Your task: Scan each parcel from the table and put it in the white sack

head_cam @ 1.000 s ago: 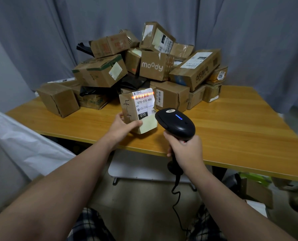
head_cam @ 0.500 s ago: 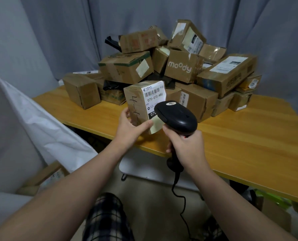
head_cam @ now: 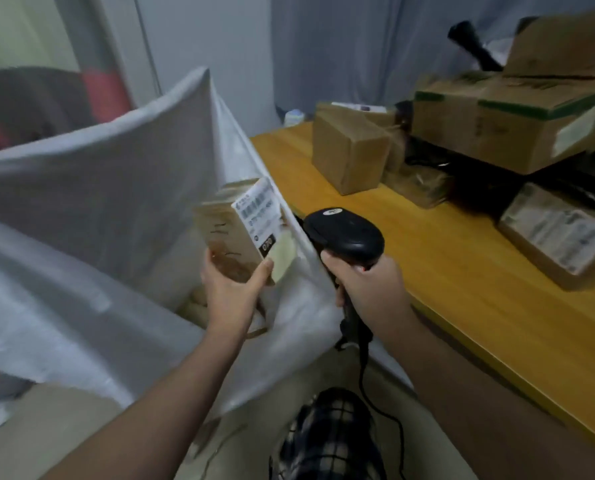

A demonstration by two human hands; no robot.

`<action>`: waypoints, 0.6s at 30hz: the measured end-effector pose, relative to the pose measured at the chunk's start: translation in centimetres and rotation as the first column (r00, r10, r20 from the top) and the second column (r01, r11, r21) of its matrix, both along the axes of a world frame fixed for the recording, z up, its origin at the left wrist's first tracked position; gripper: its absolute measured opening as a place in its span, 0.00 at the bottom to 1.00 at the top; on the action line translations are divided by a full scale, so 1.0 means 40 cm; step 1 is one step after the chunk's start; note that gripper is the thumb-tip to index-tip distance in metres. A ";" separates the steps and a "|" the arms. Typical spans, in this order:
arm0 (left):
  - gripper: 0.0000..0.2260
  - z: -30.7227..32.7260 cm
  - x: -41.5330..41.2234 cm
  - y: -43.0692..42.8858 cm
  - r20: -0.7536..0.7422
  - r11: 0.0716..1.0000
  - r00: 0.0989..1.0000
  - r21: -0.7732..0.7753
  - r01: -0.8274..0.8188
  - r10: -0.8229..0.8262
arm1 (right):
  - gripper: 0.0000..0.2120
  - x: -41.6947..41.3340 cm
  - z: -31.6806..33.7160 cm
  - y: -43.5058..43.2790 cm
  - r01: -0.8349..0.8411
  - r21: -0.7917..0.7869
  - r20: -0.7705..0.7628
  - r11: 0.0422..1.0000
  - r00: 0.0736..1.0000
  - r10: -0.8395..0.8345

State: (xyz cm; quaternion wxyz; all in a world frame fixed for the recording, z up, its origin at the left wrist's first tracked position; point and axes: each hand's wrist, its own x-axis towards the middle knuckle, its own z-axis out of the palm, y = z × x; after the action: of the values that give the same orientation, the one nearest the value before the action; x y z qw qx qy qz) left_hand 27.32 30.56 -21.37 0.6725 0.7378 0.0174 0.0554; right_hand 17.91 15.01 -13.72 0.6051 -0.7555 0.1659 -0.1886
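My left hand grips a small brown cardboard parcel with a white barcode label, holding it above the open mouth of the white sack. Brown parcels show at the bottom of the sack, under my hand. My right hand holds the black barcode scanner by its handle, just right of the sack's edge. The scanner's cable hangs down from it. A pile of cardboard parcels lies on the wooden table to the right.
The sack stands against the table's left end. A single small box sits nearest the table's left corner. Grey curtains hang behind. A dark chair with red on it stands beyond the sack. My plaid-clad knee is below.
My view swung left from the table to the sack. My left hand carried the parcel off the table's front edge to above the sack's mouth. The scanner moved along, and its red scan line is gone.
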 end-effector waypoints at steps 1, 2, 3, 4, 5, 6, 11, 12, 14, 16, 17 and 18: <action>0.44 -0.030 0.035 0.033 -0.033 0.992 0.997 0.108 -0.060 0.064 | 0.16 0.031 -0.022 0.013 -0.013 -0.003 -0.033 1.000 0.999 0.013; 0.45 -0.053 0.065 0.056 -0.077 0.965 0.992 0.250 -0.079 0.101 | 0.15 0.061 -0.046 0.025 -0.021 0.000 -0.066 1.000 0.998 0.021; 0.45 -0.075 0.093 0.073 -0.127 0.905 0.985 0.423 -0.050 0.114 | 0.14 0.090 -0.069 0.036 -0.034 0.004 -0.100 0.999 0.994 0.034; 0.44 -0.097 0.115 0.080 -0.183 0.803 0.978 0.595 0.026 0.103 | 0.13 0.117 -0.095 0.044 -0.055 0.000 -0.137 0.999 0.989 0.054; 0.44 -0.112 0.132 0.080 -0.243 0.669 0.967 0.731 0.132 0.075 | 0.12 0.140 -0.120 0.051 -0.077 -0.015 -0.171 0.997 0.983 0.073; 0.44 -0.122 0.144 0.073 -0.310 0.540 0.950 0.808 0.237 0.046 | 0.11 0.159 -0.146 0.054 -0.097 -0.036 -0.194 0.995 0.977 0.088; 0.48 -0.199 0.166 -0.005 -0.361 0.085 0.918 0.922 0.377 -0.162 | 0.14 0.192 -0.245 0.049 -0.166 -0.118 -0.225 0.979 0.965 0.136; 0.49 -0.213 0.162 -0.023 -0.373 0.019 0.909 0.924 0.383 -0.186 | 0.15 0.188 -0.258 0.044 -0.171 -0.127 -0.228 0.977 0.964 0.139; 0.50 -0.219 0.146 -0.051 -0.441 -0.027 0.878 0.896 0.444 -0.188 | 0.14 0.177 -0.284 0.029 -0.169 -0.144 -0.242 0.975 0.961 0.131; 0.45 -0.242 0.138 -0.066 -0.580 -0.022 0.779 0.805 0.593 -0.240 | 0.10 0.167 -0.297 0.013 -0.132 -0.133 -0.266 0.982 0.959 0.092; 0.40 -0.250 0.134 -0.067 -0.682 -0.034 0.676 0.710 0.703 -0.278 | 0.09 0.164 -0.302 0.006 -0.097 -0.127 -0.268 0.987 0.962 0.060; 0.37 -0.252 0.131 -0.059 -0.772 -0.079 0.567 0.609 0.789 -0.287 | 0.09 0.162 -0.306 0.000 -0.058 -0.136 -0.259 0.989 0.966 0.021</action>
State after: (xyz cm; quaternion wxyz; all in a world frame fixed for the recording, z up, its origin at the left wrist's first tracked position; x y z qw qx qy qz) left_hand 32.57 28.19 -31.46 0.0075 0.9024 -0.1898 -0.3867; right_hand 24.41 15.00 -25.97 0.5266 -0.8181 0.2136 -0.0886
